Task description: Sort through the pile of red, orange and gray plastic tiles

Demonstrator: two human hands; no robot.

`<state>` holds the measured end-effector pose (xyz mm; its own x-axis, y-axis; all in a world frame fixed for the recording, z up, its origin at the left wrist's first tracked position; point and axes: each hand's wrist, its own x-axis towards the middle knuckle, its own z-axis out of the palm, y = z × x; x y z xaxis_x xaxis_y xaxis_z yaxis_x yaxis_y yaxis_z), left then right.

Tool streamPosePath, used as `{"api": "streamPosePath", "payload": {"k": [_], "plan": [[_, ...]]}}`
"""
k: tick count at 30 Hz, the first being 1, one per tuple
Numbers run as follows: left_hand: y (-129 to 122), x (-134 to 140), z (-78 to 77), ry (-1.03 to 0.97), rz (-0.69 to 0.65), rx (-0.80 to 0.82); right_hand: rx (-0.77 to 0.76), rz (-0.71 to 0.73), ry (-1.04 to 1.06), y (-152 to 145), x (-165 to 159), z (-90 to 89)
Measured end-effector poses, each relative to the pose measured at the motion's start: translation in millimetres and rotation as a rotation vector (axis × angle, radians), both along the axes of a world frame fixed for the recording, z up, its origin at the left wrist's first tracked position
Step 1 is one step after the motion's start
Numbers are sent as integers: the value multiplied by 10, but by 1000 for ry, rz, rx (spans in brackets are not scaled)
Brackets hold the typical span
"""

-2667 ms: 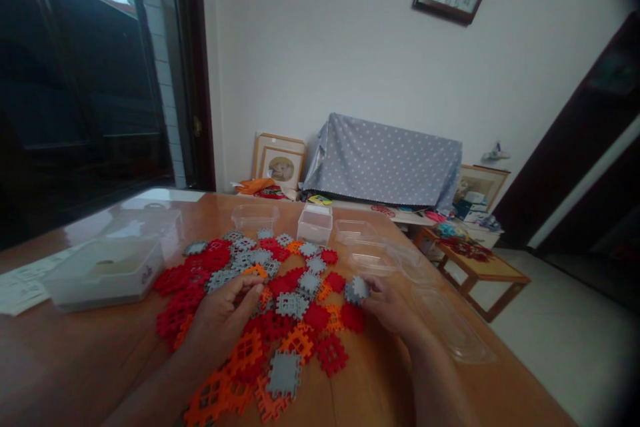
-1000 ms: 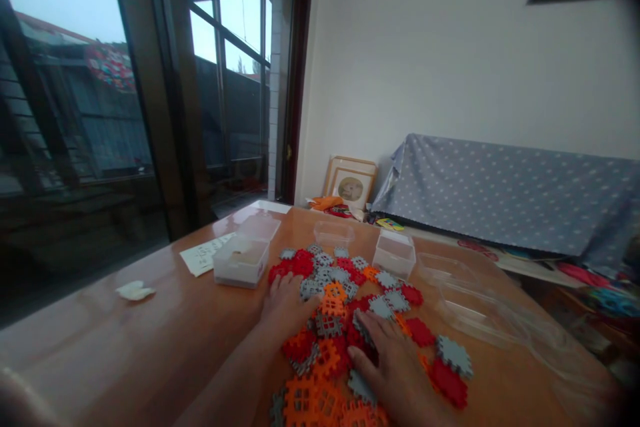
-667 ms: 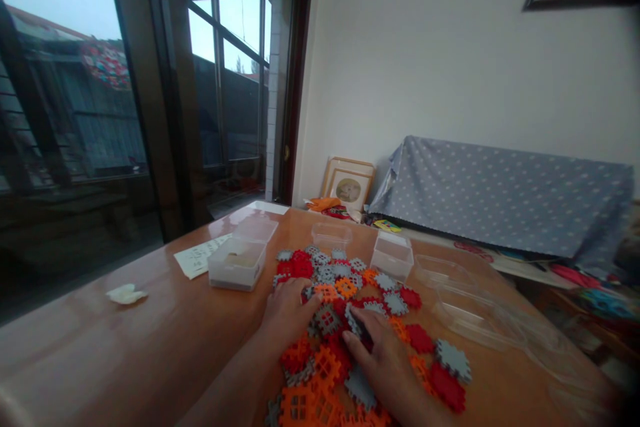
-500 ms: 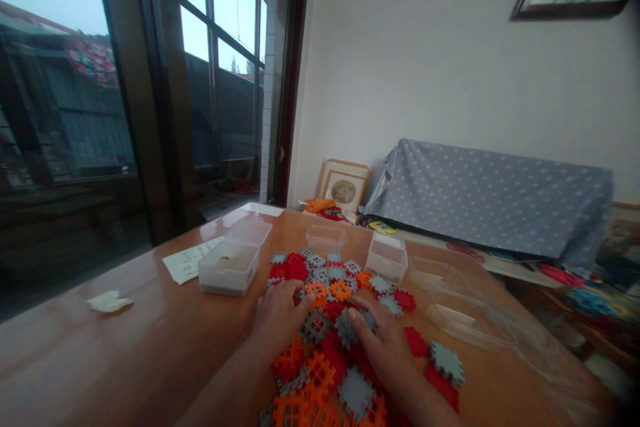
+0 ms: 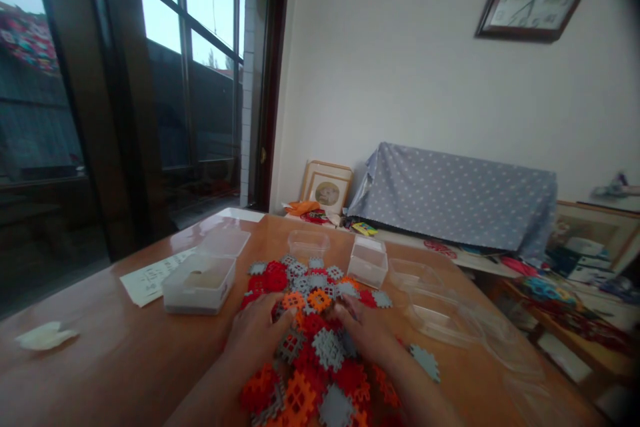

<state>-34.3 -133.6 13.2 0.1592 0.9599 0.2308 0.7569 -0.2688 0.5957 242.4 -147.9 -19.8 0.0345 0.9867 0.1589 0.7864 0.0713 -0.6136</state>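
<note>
A heap of flat notched plastic tiles (image 5: 320,340) in red, orange and grey covers the wooden table (image 5: 125,360) in front of me. My left hand (image 5: 255,330) lies palm down on the left side of the heap, fingers spread on the tiles. On the right side rests my right hand (image 5: 367,330), also flat, fingertips touching grey and red tiles. Neither hand has a tile lifted. A lone grey tile (image 5: 425,360) lies apart to the right.
A lidded white box (image 5: 200,280) stands left of the heap beside a printed sheet (image 5: 150,277). Small clear boxes (image 5: 367,267) and clear lids (image 5: 430,310) sit behind and right. A crumpled tissue (image 5: 45,335) lies far left. Window left, covered furniture beyond.
Both hands have pushed inward over the heap, drawing the tiles closer together. The view has swung right, bringing the wall clock back into sight.
</note>
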Motion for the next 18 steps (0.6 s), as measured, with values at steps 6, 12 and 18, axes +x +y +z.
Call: {"api": "streamPosePath", "payload": {"k": [6,12,18], "plan": [[10,11,270,-7,32,22,7,-6,17,171,18,283],[341,-61,344,65,12,39,4,136,-17,581,-264,348],[707,-106,249,211,42,-27,-84,309,-85,539,-595,384]]}}
